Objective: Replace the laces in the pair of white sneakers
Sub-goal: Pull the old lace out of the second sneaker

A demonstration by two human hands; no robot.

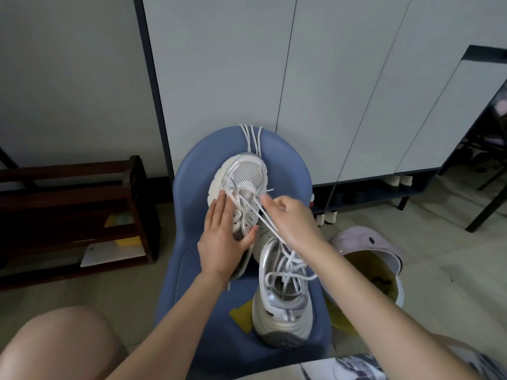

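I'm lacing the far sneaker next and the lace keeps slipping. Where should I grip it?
Pinch the lace near its free tip, from the right, as the right hand does: there it stands clear of the sneaker, while the left hand presses the shoe flat.

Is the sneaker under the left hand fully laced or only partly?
Partly laced. On the far sneaker the lace crosses only near the toe, and the right hand pinches it while the left hand presses the shoe flat.

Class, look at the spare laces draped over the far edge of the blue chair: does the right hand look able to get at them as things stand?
Probably yes. The spare laces lie uncovered beyond the sneaker, but the right hand is pinching a lace and would have to let go first.
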